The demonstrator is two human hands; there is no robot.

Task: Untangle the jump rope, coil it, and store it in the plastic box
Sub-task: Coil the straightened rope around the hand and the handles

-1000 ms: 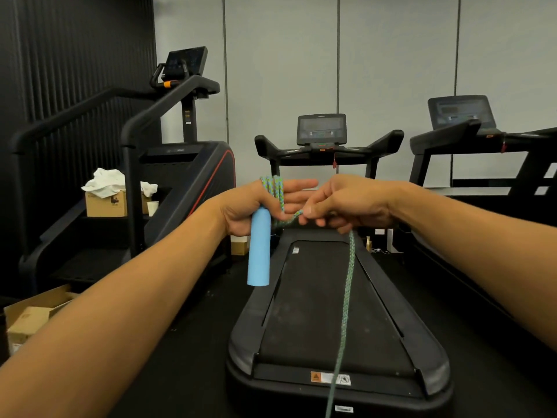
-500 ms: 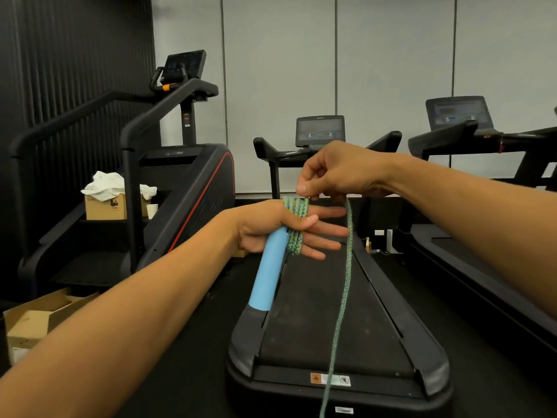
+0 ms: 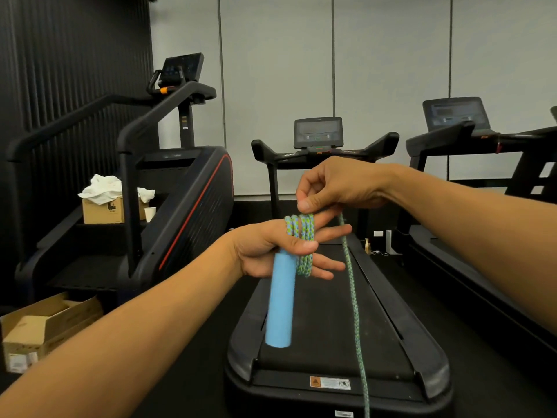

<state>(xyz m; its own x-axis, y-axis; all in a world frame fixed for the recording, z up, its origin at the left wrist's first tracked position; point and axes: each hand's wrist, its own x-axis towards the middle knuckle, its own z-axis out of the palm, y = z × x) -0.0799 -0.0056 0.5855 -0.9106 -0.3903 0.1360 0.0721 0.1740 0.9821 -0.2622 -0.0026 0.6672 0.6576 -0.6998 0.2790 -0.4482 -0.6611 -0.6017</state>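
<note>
A green-and-blue braided jump rope [image 3: 352, 297] is wound in several turns around the fingers of my left hand [image 3: 271, 248]. That hand's thumb pins the rope's light blue handle [image 3: 280, 300], which hangs down from the palm. Just above the coil, my right hand [image 3: 334, 188] pinches the rope between thumb and fingers. From there the free length drops straight down past the treadmill and out of the frame's bottom edge. No plastic box shows in the head view.
A black treadmill [image 3: 334, 351] lies directly below my hands. A stair-climber machine [image 3: 168, 188] stands at left with a cardboard box and white cloth [image 3: 105, 200] on its step. An open cardboard box [image 3: 39, 327] sits on the floor at lower left. Another treadmill [image 3: 482, 146] is at right.
My right hand rose from beside the left hand and carried the rope up over the left fingers, adding turns to the coil. The blue handle tilted slightly.
</note>
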